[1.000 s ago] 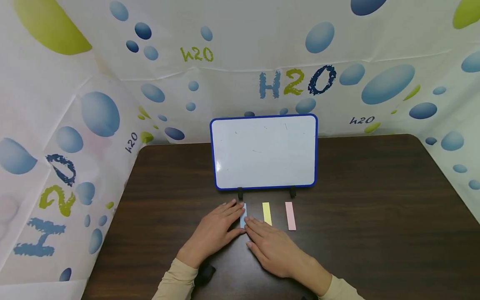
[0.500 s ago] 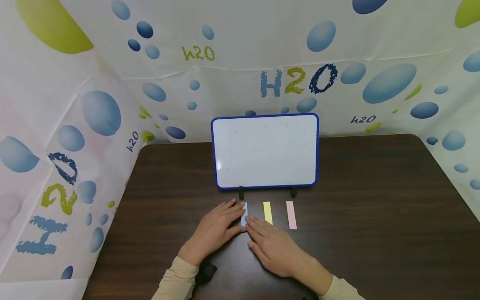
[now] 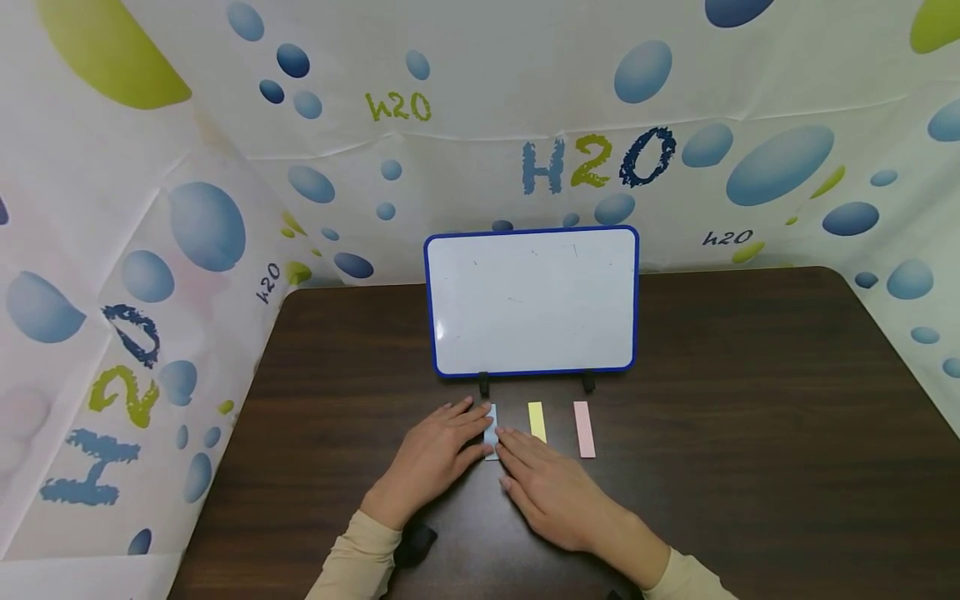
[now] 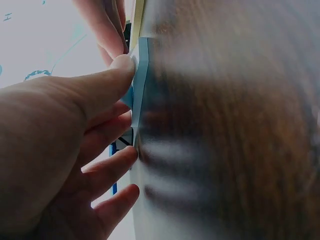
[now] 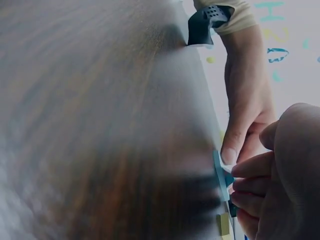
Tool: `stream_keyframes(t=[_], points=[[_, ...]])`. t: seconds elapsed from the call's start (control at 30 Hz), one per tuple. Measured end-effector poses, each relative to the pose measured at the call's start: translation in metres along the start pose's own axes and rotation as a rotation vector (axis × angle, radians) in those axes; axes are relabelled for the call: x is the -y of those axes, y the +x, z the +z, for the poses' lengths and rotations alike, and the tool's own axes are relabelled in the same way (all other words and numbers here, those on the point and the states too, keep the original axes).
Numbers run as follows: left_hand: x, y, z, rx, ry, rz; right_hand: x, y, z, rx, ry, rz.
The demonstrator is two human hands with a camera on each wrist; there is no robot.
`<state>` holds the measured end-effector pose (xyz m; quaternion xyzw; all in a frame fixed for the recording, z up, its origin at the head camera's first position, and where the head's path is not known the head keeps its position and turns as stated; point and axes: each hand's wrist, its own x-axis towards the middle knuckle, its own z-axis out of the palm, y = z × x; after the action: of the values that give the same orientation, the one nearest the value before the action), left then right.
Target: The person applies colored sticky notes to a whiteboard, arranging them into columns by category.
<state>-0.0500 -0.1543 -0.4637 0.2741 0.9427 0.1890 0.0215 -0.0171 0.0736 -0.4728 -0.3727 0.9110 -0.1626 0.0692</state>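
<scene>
A light blue strip lies on the table in front of the whiteboard, at the left end of a row with a yellow strip and a pink strip. My left hand touches its left side with extended index finger and thumb. From the right, the fingertips of my right hand meet its other edge; this hand covers the yellow strip's near end. Both wrist views show the blue strip edge-on, with some visible thickness. In the left wrist view, the left thumb lies against it.
A blue-framed whiteboard stands behind the strips on black feet. The dark wood table meets a white printed sheet at the back and left. A black device sits at the left wrist.
The left thumb has slid a little up along the blue strip, so its near end now shows below the thumb. The right hand has shifted very slightly. The head view has drifted a few pixels.
</scene>
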Motion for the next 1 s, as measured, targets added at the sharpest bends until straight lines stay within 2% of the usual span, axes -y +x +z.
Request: stream_keyframes(t=[0.33, 0.57, 0.77, 1.0], points=[[-0.0015, 0.0018, -0.0001, -0.029, 0.025, -0.006, -0.0014, -0.0005, -0.0029, -0.080, -0.002, -0.012], [-0.0028, 0.0017, -0.0009, -0.008, 0.023, -0.028, -0.0001, -0.0003, -0.0029, -0.041, 0.051, -0.007], [-0.0043, 0.0024, 0.0001, 0.002, 0.019, -0.030, -0.0001, -0.0009, -0.0020, -0.049, 0.062, -0.011], [-0.0051, 0.0032, 0.0027, -0.041, 0.021, -0.024, 0.0005, -0.0004, -0.0017, -0.070, 0.039, -0.025]])
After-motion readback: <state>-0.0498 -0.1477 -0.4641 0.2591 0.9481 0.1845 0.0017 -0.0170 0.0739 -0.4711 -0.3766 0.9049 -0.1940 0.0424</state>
